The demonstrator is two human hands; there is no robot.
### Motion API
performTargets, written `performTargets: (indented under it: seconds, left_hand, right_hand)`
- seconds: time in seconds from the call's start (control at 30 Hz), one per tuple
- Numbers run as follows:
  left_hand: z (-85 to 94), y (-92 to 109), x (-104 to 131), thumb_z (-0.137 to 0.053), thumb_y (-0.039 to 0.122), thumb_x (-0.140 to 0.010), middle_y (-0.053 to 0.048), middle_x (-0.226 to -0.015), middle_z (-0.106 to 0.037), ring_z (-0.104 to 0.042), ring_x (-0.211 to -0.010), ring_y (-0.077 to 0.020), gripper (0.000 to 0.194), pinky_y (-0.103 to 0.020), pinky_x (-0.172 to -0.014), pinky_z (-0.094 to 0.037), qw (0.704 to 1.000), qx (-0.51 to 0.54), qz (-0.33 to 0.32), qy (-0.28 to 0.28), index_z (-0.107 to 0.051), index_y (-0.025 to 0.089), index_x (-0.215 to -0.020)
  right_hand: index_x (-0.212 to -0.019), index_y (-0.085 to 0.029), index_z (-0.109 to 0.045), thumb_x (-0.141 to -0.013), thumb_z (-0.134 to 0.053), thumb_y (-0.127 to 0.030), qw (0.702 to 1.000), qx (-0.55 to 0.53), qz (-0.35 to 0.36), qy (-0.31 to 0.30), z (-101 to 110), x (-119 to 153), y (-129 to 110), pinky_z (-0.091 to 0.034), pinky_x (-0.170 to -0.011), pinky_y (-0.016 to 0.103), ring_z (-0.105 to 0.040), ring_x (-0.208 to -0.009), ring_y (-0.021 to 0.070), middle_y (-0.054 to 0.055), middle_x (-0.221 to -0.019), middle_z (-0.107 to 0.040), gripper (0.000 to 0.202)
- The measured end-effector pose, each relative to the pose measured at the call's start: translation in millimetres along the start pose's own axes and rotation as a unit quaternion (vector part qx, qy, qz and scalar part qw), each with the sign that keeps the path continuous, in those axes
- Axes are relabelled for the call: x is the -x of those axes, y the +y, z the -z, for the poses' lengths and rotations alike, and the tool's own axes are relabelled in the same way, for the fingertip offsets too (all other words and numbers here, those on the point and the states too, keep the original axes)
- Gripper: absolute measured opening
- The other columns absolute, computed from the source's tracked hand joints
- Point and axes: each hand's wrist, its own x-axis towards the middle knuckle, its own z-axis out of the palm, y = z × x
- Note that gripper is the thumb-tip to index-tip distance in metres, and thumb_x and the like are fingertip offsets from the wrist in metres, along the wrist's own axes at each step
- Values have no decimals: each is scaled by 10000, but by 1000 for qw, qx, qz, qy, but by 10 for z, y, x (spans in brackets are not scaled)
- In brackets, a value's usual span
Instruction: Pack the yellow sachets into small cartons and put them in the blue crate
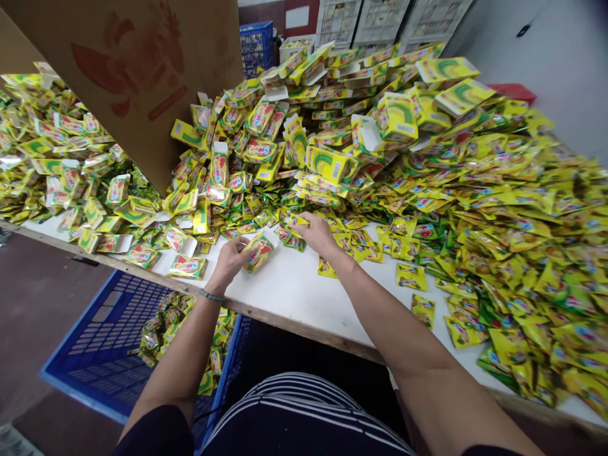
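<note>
My left hand (232, 259) grips a small yellow-and-green box (260, 251) with fruit pictures, its white end flap standing out toward the right. My right hand (313, 232) is a little further right and pinches a small yellow packet (298, 221) just above the box's flap end. Both hands are over the white tabletop (285, 297). A loose green packet (291, 239) lies between them. Beyond the hands rises a large heap of yellow cartons (327, 163), several with open flaps. Flat yellow packets (411, 277) are scattered to the right of my right forearm.
A big brown cardboard box (128, 69) leans over the heap at left. A deep pile of yellow packets (522, 240) covers the table's right side. Below the table's wooden edge, a blue crate (85, 345) holds more small packs. White crates (337, 22) stand behind.
</note>
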Motion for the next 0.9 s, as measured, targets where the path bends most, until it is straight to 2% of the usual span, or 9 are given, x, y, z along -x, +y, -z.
performTargets:
  seconds: [0.1,0.17,0.33,0.47,0.57,0.67,0.77,0.83,0.9]
  left_hand:
    - [-68,44,12,-860,488,-609,-1,-689,-687,-616,-595,-129,490,-228,-558,-436,999,18,-10,-42,-603,161,-868]
    - [-100,52,17,-867,478,-611,-18,-723,-706,-623,-600,-124,491,-229,-571,-454,996,44,-3,-77,-604,153,-869]
    - [-126,10,6,-903,422,-569,-24,-751,-724,-644,-611,-117,490,-223,-592,-488,983,123,36,-130,-610,147,-850]
    - [-153,28,-5,-909,362,-574,-30,-757,-733,-650,-604,-121,482,-215,-569,-485,973,98,63,-200,-636,143,-905]
    - [-222,57,-30,-909,339,-583,-41,-757,-744,-658,-593,-133,496,-220,-551,-486,962,65,95,-248,-641,147,-954]
    - [-292,38,-66,-913,360,-571,-30,-700,-735,-647,-543,-142,500,-229,-512,-478,970,67,111,-206,-638,155,-934]
    - [-306,-15,-76,-928,376,-523,-30,-675,-734,-637,-504,-151,535,-230,-473,-461,976,89,125,-157,-636,156,-913]
    - [-287,-43,-61,-933,382,-501,-28,-669,-734,-632,-494,-152,553,-228,-460,-452,978,99,130,-131,-637,158,-910]
    - [-260,-57,-39,-937,379,-486,-24,-665,-733,-638,-509,-152,571,-230,-477,-465,980,114,128,-96,-637,158,-918]
  right_hand:
    - [-1158,-203,-705,-873,-614,-323,997,-59,31,-50,28,106,14,-489,-842,331,-649,-891,202,54,-1069,-736,323]
    - [-1168,-200,-709,-889,-586,-317,993,-72,39,-85,16,210,41,-490,-835,331,-651,-867,196,57,-1059,-738,327]
    - [-956,-193,-740,-766,-725,-252,992,-69,78,-72,4,374,115,-459,-815,295,-642,-888,189,41,-1011,-740,199]
    - [-871,-186,-743,-715,-764,-215,990,-51,81,-103,-30,392,106,-417,-707,262,-598,-751,156,5,-845,-716,160]
    - [-918,-190,-753,-715,-737,-133,988,-37,84,-127,-103,438,72,-426,-733,262,-599,-770,147,5,-877,-716,211]
    - [-1035,-209,-739,-746,-704,-112,988,-29,95,-119,-158,480,68,-461,-792,287,-614,-827,153,29,-1006,-719,307]
    - [-1202,-220,-674,-827,-661,-179,990,-45,102,-86,-137,405,94,-494,-801,303,-625,-840,157,62,-1110,-695,377]
    - [-1182,-198,-667,-895,-605,-256,997,-14,77,-23,-107,258,96,-496,-818,315,-625,-867,177,80,-1080,-687,299]
    - [-1048,-169,-699,-936,-559,-346,996,74,38,38,-108,73,66,-477,-878,353,-611,-955,226,113,-1024,-680,252]
